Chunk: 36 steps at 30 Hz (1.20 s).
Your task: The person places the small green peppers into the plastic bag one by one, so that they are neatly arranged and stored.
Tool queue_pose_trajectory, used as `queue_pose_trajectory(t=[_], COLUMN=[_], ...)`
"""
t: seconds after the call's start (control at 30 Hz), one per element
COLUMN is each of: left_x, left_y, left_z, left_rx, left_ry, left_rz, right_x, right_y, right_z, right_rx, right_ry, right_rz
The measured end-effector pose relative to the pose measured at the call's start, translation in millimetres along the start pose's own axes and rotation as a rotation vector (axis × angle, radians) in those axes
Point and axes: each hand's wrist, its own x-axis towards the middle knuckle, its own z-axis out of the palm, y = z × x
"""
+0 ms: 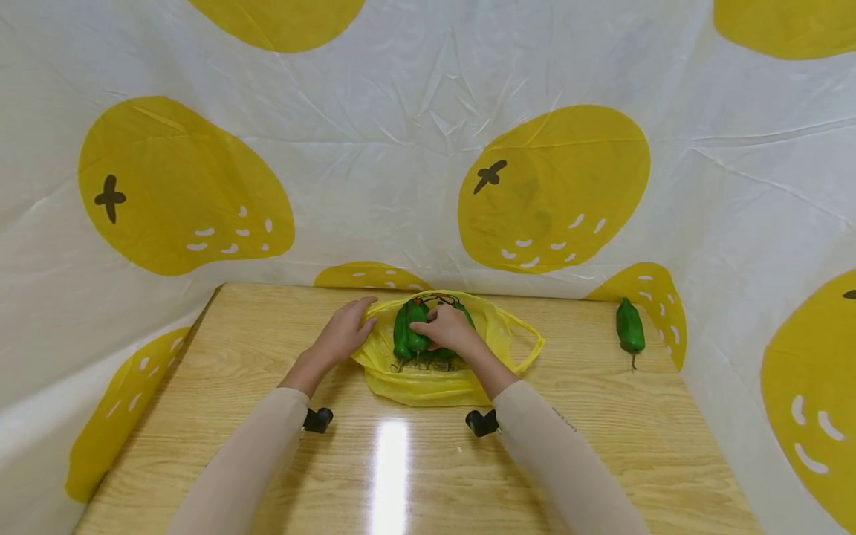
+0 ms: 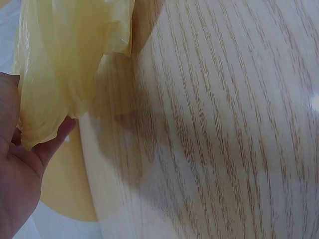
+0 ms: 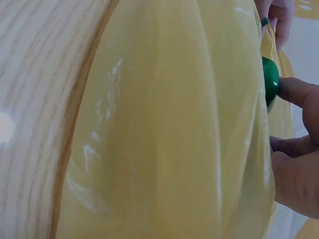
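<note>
A yellow plastic bag lies on the table with its mouth spread, several green peppers inside it. At the bag's left rim, my left hand holds the thin plastic between thumb and fingers. My right hand reaches into the mouth from the right, its thumb and fingers on a green pepper. In the right wrist view, a digit touches the rounded end of a pepper, while the bag wall hides the rest. Bag film hangs from the left hand in the left wrist view.
Another green pepper lies by itself at the right of the wooden table. A white sheet with yellow fruit prints stands around the back and sides. One loop handle of the bag sticks out to the right.
</note>
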Motion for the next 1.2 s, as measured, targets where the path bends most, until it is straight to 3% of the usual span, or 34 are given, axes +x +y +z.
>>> queue_pose_trajectory(t=[0.7, 1.2], left_x=[-0.6, -1.3], left_y=[0.2, 2.4], left_z=[-0.3, -0.9], left_rx=[0.009, 0.013], left_ry=[0.0, 0.013], left_rz=[-0.005, 0.006], right_x=[-5.8, -28.3], right_y=[10.0, 15.5], right_z=[-4.7, -18.6], right_rx=[0.168, 0.321], right_ry=[-0.028, -0.063], right_rz=[0.023, -0.087])
